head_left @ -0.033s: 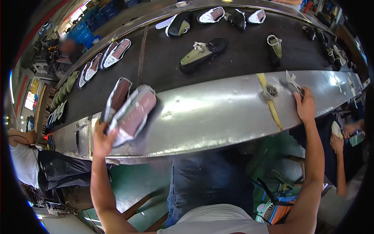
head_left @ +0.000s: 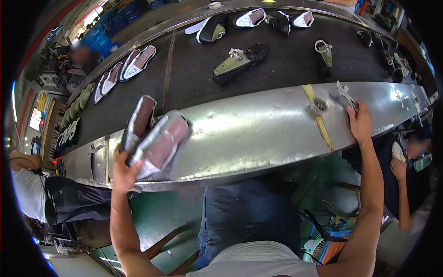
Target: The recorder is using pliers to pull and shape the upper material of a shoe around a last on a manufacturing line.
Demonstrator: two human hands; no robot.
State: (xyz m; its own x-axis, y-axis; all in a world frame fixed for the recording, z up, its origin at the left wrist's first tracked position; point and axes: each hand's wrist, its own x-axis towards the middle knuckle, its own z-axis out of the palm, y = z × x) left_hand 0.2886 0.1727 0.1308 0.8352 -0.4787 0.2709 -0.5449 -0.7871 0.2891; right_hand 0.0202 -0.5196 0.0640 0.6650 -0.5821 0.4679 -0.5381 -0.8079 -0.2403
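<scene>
My left hand [head_left: 123,171] is closed round the near ends of two unfinished shoes, held side by side over the left part of the metal ledge. The nearer shoe [head_left: 166,142] shows a brown underside with a white rim; the other unfinished shoe [head_left: 142,115] leans beside it. At the right, my right hand [head_left: 361,123] is closed on a pale two-pronged metal tool that looks like scissors [head_left: 344,93]; its handles are hidden by the fingers. Just left of the scissors, a small round holder [head_left: 318,107] filled with grey bits is fixed by a yellow strap [head_left: 325,134].
Beyond the metal ledge [head_left: 249,134] runs a dark conveyor belt [head_left: 194,64] bearing several shoes, among them a green and black one [head_left: 240,62]. A person [head_left: 50,194] stands at the left. At the right, another person's hand [head_left: 399,168] holds a pale shoe part.
The two shoes have come down slightly toward me, and the nearer one has shifted a little right in my left hand. My right hand and the scissors have barely moved.
</scene>
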